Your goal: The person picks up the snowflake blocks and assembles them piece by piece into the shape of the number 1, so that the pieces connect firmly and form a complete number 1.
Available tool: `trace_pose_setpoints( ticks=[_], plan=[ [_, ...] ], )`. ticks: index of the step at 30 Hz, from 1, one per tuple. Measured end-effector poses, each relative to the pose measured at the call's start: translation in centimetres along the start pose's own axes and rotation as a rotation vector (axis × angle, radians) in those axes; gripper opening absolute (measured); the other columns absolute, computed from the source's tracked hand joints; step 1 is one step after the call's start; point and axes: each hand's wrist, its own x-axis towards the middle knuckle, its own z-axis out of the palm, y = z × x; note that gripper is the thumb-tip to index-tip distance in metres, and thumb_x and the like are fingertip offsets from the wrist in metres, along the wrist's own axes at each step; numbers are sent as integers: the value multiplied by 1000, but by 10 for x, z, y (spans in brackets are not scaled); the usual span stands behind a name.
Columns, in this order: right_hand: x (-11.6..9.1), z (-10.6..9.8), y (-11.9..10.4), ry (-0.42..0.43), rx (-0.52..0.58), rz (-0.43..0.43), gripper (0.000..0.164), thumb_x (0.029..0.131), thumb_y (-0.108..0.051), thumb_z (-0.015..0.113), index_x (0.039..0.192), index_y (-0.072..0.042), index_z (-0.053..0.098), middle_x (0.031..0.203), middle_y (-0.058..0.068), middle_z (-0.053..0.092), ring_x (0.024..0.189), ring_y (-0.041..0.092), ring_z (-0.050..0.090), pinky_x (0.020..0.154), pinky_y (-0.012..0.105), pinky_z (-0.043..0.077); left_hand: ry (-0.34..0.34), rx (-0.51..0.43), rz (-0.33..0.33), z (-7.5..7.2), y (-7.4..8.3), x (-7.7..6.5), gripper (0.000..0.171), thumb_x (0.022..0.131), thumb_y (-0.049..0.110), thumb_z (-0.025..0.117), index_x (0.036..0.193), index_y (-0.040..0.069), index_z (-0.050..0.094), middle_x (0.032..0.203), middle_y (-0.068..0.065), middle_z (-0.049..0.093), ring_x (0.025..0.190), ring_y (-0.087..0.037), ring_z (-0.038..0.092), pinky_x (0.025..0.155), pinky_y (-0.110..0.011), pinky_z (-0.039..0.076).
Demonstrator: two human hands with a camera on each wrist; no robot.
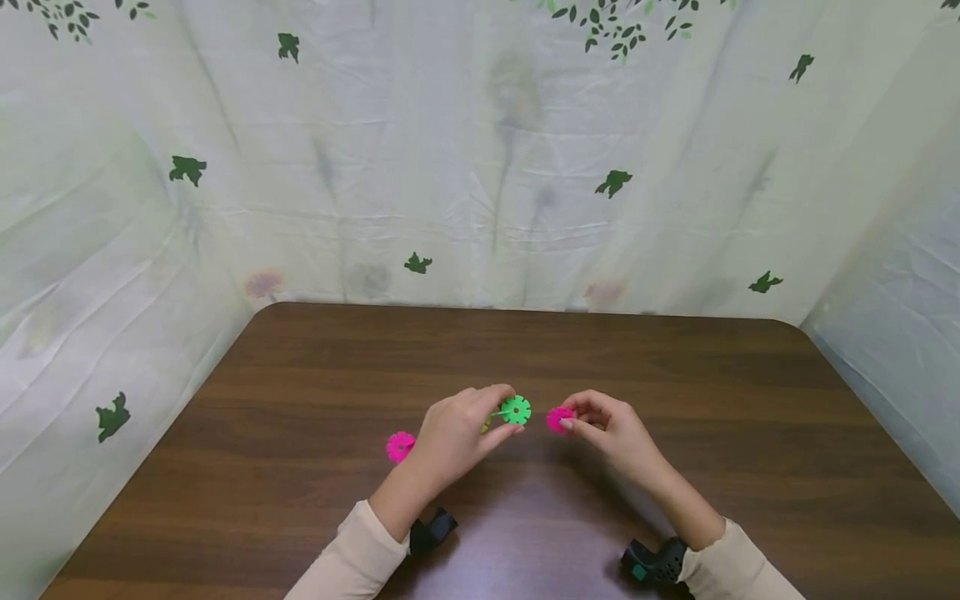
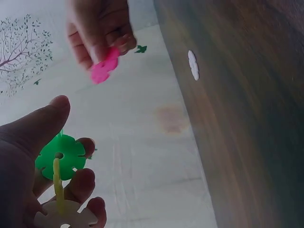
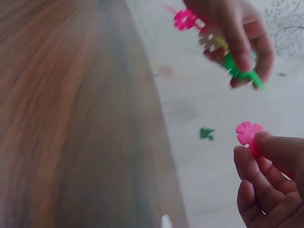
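Observation:
My left hand [image 1: 465, 425] grips a chain of slotted flower-shaped discs joined edge to edge. At the chain's front a green disc [image 1: 516, 410] stands out past the fingertips. Behind it come a yellow disc [image 2: 58, 183] and a white disc [image 2: 64, 213] inside the grip. A pink disc [image 1: 401, 446] shows on the wrist side of the chain, partly hidden by the hand. My right hand [image 1: 611, 433] pinches a separate pink disc [image 3: 249, 133] between thumb and fingers. In the head view, a short gap parts this disc from the green one.
The brown wooden table [image 1: 337, 358] lies beneath both hands. A small white piece [image 2: 193, 65] rests on it near an edge in the left wrist view. A pale curtain [image 1: 450, 167] with leaf prints hangs behind the table. Dark wrist cameras [image 1: 656, 562] sit under the forearms.

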Motion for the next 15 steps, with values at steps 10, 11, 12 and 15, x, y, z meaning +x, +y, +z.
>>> trace_pose_setpoints(
  ticks=[10,11,12,15],
  plan=[
    [-7,3,-47,45,-48,-230,15,73,11,66,86,2,61,81,9,61,69,15,60,57,27,50,-60,-67,43,5,10,0,34,73,30,74,99,11,60,85,8,62,67,-8,53,56,-17,44],
    [-8,3,-50,54,-69,-254,16,72,11,66,85,2,62,80,9,61,68,15,58,55,26,48,-58,-70,46,5,10,0,34,74,30,74,99,11,60,85,8,62,67,-8,54,56,-18,44],
    [-9,3,-53,65,-92,-279,17,71,11,67,84,2,62,80,8,61,67,15,57,53,25,47,-56,-71,50,5,11,0,34,74,30,74,98,11,60,86,8,62,68,-8,55,56,-18,45],
    [-10,3,-57,86,-132,-352,18,69,13,68,82,2,63,79,7,60,67,14,54,51,24,45,-48,-75,60,6,11,0,34,74,30,74,98,11,61,86,7,62,70,-7,56,57,-19,46]
  ],
)
